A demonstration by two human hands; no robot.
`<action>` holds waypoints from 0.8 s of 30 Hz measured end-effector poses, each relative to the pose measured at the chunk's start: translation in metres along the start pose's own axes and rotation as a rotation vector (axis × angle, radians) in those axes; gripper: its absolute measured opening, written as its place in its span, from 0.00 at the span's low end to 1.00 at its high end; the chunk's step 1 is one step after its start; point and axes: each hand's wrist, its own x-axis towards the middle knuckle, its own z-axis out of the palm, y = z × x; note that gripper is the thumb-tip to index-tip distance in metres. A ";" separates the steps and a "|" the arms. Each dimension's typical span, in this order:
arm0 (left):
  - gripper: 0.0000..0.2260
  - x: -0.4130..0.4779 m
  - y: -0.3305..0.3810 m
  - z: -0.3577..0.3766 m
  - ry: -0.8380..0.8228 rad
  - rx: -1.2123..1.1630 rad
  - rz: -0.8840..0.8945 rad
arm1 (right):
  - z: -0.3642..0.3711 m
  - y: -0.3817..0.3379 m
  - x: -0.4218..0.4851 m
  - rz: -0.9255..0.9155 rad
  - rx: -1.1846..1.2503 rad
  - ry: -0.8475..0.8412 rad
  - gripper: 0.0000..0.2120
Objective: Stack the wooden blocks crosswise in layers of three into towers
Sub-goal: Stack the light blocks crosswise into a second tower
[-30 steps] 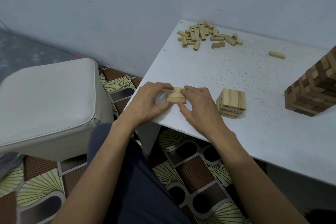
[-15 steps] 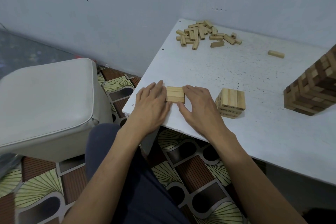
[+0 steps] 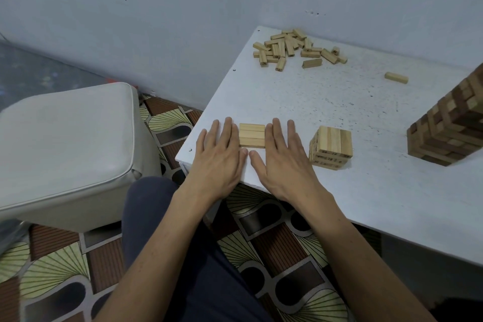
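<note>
A person's left hand [image 3: 217, 157] and right hand [image 3: 285, 157] lie palm down on a white table [image 3: 339, 102], fingers straight and spread, gripping nothing; between them sits a flat row of pale blocks [image 3: 252, 135] laid side by side near the table's front left corner, each end touching the inner finger of a hand, the two thumbs nearly meeting just in front of it; to the right of the right hand, near but apart from it, stands a short stack of pale blocks [image 3: 331, 148] in crossed layers; a loose pile of blocks [image 3: 292, 47] lies at the far edge by the grey wall [image 3: 183, 8], with a single block [image 3: 396, 77] alone well to its right; a taller tower of darker blocks [image 3: 452, 128] rises at the right, cut off by the frame so that its top and far side are out of view; left of the table stands a pale cushioned stool [image 3: 65, 144] on a patterned floor [image 3: 52, 264]; dark trousers [image 3: 183, 256] fill the lower middle; the marks printed on the short stack's sides are too small to read, and the pile's count cannot be told.
</note>
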 end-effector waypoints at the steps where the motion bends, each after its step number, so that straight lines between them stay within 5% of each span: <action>1: 0.38 0.000 0.000 0.000 -0.008 0.005 -0.002 | 0.000 0.000 0.000 0.000 0.001 -0.003 0.36; 10: 0.31 0.005 -0.010 -0.003 -0.024 -0.064 -0.009 | -0.009 -0.001 0.000 0.012 0.114 -0.001 0.37; 15: 0.42 0.020 -0.025 -0.020 0.024 -0.296 0.073 | -0.022 0.002 0.004 -0.071 0.240 0.055 0.33; 24: 0.41 0.038 -0.030 -0.032 0.007 -0.428 0.169 | -0.024 0.000 0.012 -0.118 0.288 0.048 0.28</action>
